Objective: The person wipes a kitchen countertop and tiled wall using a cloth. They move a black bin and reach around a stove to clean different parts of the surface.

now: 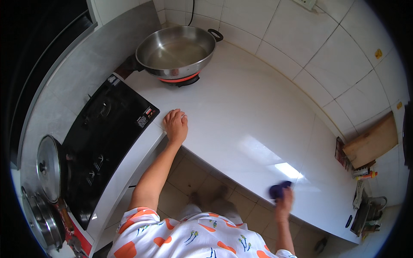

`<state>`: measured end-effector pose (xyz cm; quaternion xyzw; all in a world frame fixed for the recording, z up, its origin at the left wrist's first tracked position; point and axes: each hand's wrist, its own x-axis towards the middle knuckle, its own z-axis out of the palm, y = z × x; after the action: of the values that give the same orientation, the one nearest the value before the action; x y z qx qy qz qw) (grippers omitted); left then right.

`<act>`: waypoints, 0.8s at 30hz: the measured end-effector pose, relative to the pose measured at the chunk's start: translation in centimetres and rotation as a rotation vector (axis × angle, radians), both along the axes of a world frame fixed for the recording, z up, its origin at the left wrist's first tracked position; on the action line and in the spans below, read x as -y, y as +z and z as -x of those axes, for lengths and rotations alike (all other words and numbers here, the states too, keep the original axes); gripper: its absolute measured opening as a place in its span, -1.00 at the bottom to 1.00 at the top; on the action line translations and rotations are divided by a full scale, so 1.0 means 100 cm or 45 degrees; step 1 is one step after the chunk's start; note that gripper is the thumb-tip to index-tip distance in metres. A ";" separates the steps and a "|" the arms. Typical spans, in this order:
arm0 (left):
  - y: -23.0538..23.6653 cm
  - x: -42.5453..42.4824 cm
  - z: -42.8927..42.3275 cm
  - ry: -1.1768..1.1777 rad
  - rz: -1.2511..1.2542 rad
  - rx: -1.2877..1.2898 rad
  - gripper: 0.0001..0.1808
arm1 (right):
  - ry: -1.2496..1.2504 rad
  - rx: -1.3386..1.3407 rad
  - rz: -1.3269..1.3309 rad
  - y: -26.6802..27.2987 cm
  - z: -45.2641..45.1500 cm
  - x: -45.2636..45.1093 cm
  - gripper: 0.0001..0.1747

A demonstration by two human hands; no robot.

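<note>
My right hand (284, 203) grips a dark purple cloth (277, 191) at the front edge of the white countertop (232, 96). Both hand and cloth are blurred, and the cloth appears bunched up. On the left, my left hand (176, 125) rests on the counter's inner corner, beside the black glass gas hob (109, 142). Its fingers are bent and close together; whatever may lie under the palm is hidden. Beyond that hand, a wide stainless steel electric pan (177, 48) stands on a black and orange base (180, 80), with what looks like clear liquid inside.
A lidded pan (50, 167) and stacked steel pots (42, 222) stand left of the hob. At the far right, a wooden cutting board (372, 142) leans on the tiled wall (300, 35), above a sink (363, 211) with small items around it. Light glares off the counter.
</note>
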<state>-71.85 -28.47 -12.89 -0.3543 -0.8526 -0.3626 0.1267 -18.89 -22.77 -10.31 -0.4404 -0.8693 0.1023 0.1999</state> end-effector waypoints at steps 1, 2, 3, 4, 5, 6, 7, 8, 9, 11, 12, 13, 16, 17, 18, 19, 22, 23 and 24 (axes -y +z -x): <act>0.000 0.002 -0.001 0.008 0.021 0.000 -0.84 | -0.266 -0.111 -0.031 -0.010 -0.035 -0.016 -0.42; 0.001 0.004 -0.001 0.017 0.042 -0.007 -0.84 | -0.522 -0.256 -0.049 -0.017 -0.068 -0.031 -0.48; 0.003 0.002 0.000 0.027 0.053 -0.022 -0.84 | -0.803 -0.038 -0.216 -0.018 -0.083 -0.053 -0.50; 0.004 0.005 -0.002 0.020 0.067 -0.013 -0.84 | -1.050 0.056 -0.219 -0.021 -0.096 -0.075 -0.52; 0.002 0.003 -0.003 0.015 0.063 -0.022 -0.84 | -1.199 0.156 -0.220 -0.031 -0.103 -0.106 -0.50; -0.002 0.004 -0.001 0.026 0.065 -0.033 -0.84 | -1.223 0.142 -0.172 -0.032 -0.084 -0.129 -0.50; -0.003 0.008 0.001 0.041 0.069 -0.048 -0.85 | -1.243 0.127 -0.121 -0.027 -0.054 -0.154 -0.49; 0.000 0.003 -0.001 0.012 0.052 -0.037 -0.85 | -1.128 0.109 -0.231 -0.042 -0.036 -0.178 -0.49; -0.001 -0.002 -0.002 -0.005 0.045 -0.034 -0.85 | -1.008 0.090 -0.340 -0.057 -0.012 -0.204 -0.49; 0.000 0.003 -0.001 0.014 0.032 -0.062 -0.84 | -0.644 -0.050 -0.286 -0.049 0.094 -0.224 -0.50; 0.000 0.006 -0.001 0.038 0.028 -0.064 -0.84 | -0.499 -0.113 -0.187 -0.034 0.156 -0.221 -0.52; 0.002 0.005 -0.002 0.041 0.010 -0.043 -0.83 | -0.348 -0.167 -0.209 -0.032 0.205 -0.221 -0.52; 0.004 0.004 -0.002 0.060 -0.060 -0.004 -0.77 | 0.177 -0.279 -0.204 -0.025 0.342 -0.166 -0.55; 0.002 0.004 0.000 0.086 -0.084 0.025 -0.77 | 0.397 -0.277 -0.147 -0.017 0.371 -0.137 -0.57; 0.000 0.000 0.001 0.102 -0.111 0.058 -0.76 | 0.527 -0.353 -0.170 -0.020 0.389 -0.110 -0.57; -0.003 0.002 0.002 0.130 -0.129 0.093 -0.76 | 0.661 -0.344 -0.082 -0.010 0.398 -0.077 -0.54; -0.004 0.003 0.003 0.146 -0.132 0.105 -0.73 | 1.002 -0.238 -0.001 0.010 0.382 -0.042 -0.47; -0.004 0.003 0.003 0.150 -0.115 0.087 -0.73 | 1.084 -0.230 -0.003 0.014 0.370 -0.045 -0.46; -0.004 0.004 0.004 0.150 -0.119 0.085 -0.73 | 1.071 -0.199 -0.011 0.013 0.354 -0.056 -0.46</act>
<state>-72.21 -28.88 -13.28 -0.2850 -0.8579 -0.4055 0.1357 -54.33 -17.16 -9.03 -0.0376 -0.9559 0.2042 0.2078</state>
